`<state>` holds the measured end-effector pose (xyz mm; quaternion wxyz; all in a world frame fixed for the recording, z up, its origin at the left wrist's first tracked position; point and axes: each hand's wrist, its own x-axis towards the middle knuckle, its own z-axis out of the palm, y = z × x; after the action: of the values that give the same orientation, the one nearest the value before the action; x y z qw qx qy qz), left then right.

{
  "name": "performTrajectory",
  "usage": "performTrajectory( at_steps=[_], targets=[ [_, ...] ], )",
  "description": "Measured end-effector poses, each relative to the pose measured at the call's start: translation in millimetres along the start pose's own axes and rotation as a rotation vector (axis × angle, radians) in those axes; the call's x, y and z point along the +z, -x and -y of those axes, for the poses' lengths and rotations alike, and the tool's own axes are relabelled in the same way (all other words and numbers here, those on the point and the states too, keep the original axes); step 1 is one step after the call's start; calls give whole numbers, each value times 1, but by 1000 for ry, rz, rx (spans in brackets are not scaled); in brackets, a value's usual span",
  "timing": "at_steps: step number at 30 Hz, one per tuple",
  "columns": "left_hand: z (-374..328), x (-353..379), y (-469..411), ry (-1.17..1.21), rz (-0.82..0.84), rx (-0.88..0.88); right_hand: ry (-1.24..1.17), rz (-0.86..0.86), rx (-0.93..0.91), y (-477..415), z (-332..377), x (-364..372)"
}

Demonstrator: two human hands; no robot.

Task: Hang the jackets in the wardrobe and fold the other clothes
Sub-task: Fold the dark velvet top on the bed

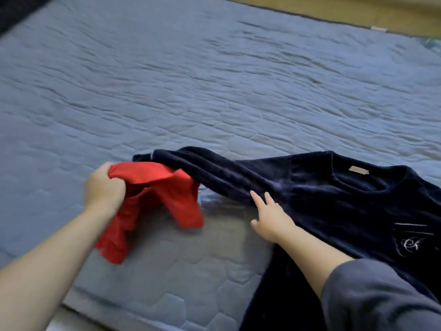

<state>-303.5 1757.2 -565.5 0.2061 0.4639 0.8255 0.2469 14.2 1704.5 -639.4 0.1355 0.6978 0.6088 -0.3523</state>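
A crumpled red garment [157,194] hangs from my left hand [103,187], which grips its upper edge in a fist just above the bed. A dark navy velvety sweater [334,201] lies spread on the bed at the right, its neck opening with a small tan label facing up and one sleeve stretched left over the top of the red garment. My right hand [270,215] rests with straight fingers on the sweater's sleeve near the shoulder. A white embroidered mark shows on the sweater's chest at the far right.
The bed is covered by a grey-blue quilted cover [191,80] that fills most of the view. Its near edge runs along the bottom left. A strip of tan floor [358,10] shows beyond the far edge at the top right.
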Motion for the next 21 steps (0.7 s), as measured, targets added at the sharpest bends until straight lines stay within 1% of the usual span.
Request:
performTrajectory(
  at_steps=[3,5,7,8,9,10,11,13,15,16,17,19,21],
  targets=[
    [-16,-82,-47,199,-278,-101,2,-9,-90,5,54,-33],
    [-23,-134,-77,225,-424,-141,-12,-17,-147,8,88,-56],
    [-29,-172,-95,143,-514,-141,-34,-45,-202,9,113,-74],
    [-31,-184,-98,68,-529,-130,-40,-59,-226,9,121,-82],
    [-31,-190,-99,-14,-505,-111,-46,-69,-241,9,126,-86],
    [-29,-190,-97,-92,-441,-87,-52,-72,-249,9,128,-89],
    [-23,-184,-94,-171,-342,-73,-57,-70,-249,9,126,-88],
    [-5,-154,-82,-367,-54,-104,-64,-56,-226,7,111,-79],
    [13,-103,-54,-553,234,-194,-56,-33,-187,4,83,-62],
    [19,-73,-34,-620,332,-220,-50,-19,-164,4,65,-51],
    [22,-41,-12,-665,404,-205,-44,-8,-138,4,43,-41],
    [18,25,38,-660,518,-72,-33,0,-76,7,-5,-20],
    [1,89,87,-543,602,117,-43,-23,-11,11,-60,-3]
  ],
)
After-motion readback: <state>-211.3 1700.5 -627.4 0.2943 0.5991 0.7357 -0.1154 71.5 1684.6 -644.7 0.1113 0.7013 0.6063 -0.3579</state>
